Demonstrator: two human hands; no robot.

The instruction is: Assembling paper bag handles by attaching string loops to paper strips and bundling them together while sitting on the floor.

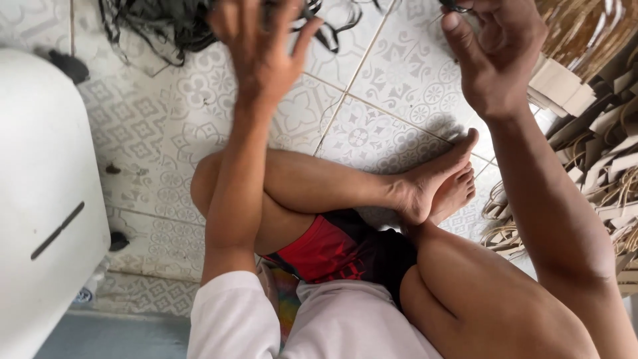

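1. Here, the thing in hand is a tangle of black cords (169,23) lying on the patterned tile floor (372,126) at the top of the view, part of it cut off by the frame edge.
2. Left hand (259,46): fingers spread and loose, blurred by motion, hovering over the near edge of the tangle. It may brush a strand; no closed grip shows. Logged as released.
3. Right hand (495,56): raised at the upper right, fingers curled, thumb and fingertips nipped on a small dark piece (455,6) at the frame edge. Too little of it is visible to tell what kind of piece it is.
4. The person sits cross-legged on the floor, bare feet (435,183) crossed between the two forearms.
5. To the right, just beside the right forearm: a heap of tan cardboard strips and brown fibre loops (598,139).
6. To the left: a white rounded appliance (40,199), well apart from both hands.
7. Handling judgement: the cords look limp and knotted, so drawing out one strand slowly, with the rest pressed down under the flat left hand, should avoid dragging the whole bunch.
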